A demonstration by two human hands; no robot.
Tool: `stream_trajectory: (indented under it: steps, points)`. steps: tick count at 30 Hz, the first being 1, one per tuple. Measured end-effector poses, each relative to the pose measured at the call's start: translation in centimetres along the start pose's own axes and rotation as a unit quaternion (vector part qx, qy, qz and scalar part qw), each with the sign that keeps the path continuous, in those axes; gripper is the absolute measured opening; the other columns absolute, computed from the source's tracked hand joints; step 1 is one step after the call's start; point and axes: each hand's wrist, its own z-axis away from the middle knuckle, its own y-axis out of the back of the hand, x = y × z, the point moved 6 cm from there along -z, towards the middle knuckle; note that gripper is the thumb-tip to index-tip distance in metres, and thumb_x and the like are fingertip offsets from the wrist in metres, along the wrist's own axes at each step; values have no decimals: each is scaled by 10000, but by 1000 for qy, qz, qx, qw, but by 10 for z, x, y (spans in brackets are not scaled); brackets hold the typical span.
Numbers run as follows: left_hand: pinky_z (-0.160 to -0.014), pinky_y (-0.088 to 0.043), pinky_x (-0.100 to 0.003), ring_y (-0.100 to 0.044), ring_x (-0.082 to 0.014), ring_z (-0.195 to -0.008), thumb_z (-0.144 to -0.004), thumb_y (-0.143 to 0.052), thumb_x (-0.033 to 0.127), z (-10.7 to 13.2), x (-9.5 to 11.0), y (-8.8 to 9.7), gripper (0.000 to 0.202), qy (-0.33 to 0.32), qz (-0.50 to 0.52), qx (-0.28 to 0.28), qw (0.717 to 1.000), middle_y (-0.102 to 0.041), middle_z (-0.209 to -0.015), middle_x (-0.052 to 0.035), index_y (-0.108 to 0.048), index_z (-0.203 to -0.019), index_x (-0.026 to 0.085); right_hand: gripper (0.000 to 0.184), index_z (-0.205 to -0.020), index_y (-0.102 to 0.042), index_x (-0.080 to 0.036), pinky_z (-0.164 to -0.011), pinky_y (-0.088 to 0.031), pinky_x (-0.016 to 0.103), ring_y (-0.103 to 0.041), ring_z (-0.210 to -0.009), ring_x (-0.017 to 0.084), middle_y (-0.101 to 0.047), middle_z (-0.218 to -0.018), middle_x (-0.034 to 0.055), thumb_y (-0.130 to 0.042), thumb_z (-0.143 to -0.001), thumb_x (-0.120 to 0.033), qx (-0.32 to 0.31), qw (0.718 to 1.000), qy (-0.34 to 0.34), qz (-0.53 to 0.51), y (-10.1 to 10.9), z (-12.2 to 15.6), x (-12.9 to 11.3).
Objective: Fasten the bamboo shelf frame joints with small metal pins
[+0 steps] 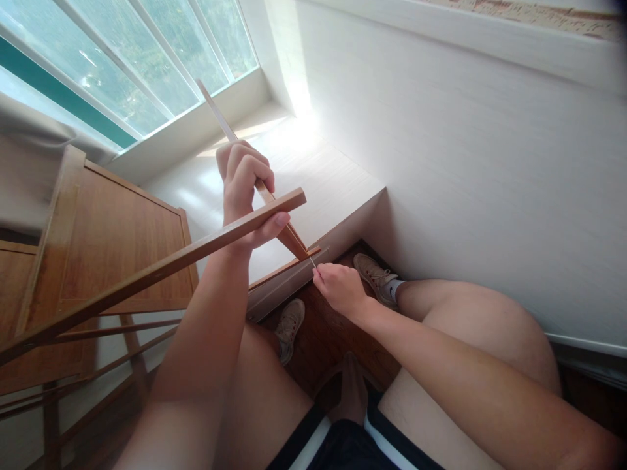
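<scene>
My left hand [245, 189] is closed around two thin wooden strips. One long brown strip [147, 271] runs from the lower left up to my thumb. The other strip [218, 114] slants from the window down to a pointed end [298, 247] near the platform edge. My right hand [340, 287] is pinched on a small thin nail or pin [312, 262] at that pointed end. I sit with bare knees apart and both shoes [375, 277] on the dark wood floor.
A low white platform [304, 170] lies under the window [112, 65], with a white wall [465, 163] to the right. A brown wooden panel or frame [108, 248] with slats stands at the left, close to my left arm.
</scene>
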Motion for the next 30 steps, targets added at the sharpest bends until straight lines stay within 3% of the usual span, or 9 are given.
stream_trajectory:
  steps: [6,11,15,25,30]
  points:
    - [-885,-361,-537,-449,-273,-876,-735,-398,809,1,-3,-1,550,6,7,-8,1000,-439,-788,-54,-444,-784,263,363,-702,-558,-187,-563,-186,301,-524,-604,152,-651,-722,57,-385,-984,-336,4,996,-26,-87,-5,0,5]
    - [-869,-362,-545,-454,-276,-855,-722,-397,812,2,-4,-1,549,1,5,0,1000,-435,-775,-51,-441,-778,268,404,-600,-425,-200,-563,-214,282,-380,-534,119,-463,-563,-20,-397,-968,-366,-3,976,-31,-217,-13,-2,11]
    - [-881,-363,-547,-455,-279,-869,-727,-400,804,1,-3,0,539,11,6,-2,1000,-441,-776,-55,-443,-775,269,422,-590,-331,-209,-553,-236,266,-333,-531,108,-349,-547,-45,-383,-956,-413,-8,943,-38,-330,-21,-3,14]
    - [-877,-359,-546,-453,-285,-876,-712,-400,818,1,-5,-1,552,7,13,1,1000,-434,-777,-53,-440,-771,271,394,-627,-289,-241,-420,-274,223,-317,-419,82,-298,-515,-82,-385,-888,-520,-68,832,-87,-544,-40,-3,9]
    - [-883,-350,-539,-446,-278,-871,-725,-410,799,2,-5,-2,536,6,17,3,1000,-437,-783,-54,-440,-777,267,403,-624,-294,-240,-403,-261,219,-309,-411,78,-301,-510,-82,-407,-875,-535,-70,818,-98,-562,-41,-2,9]
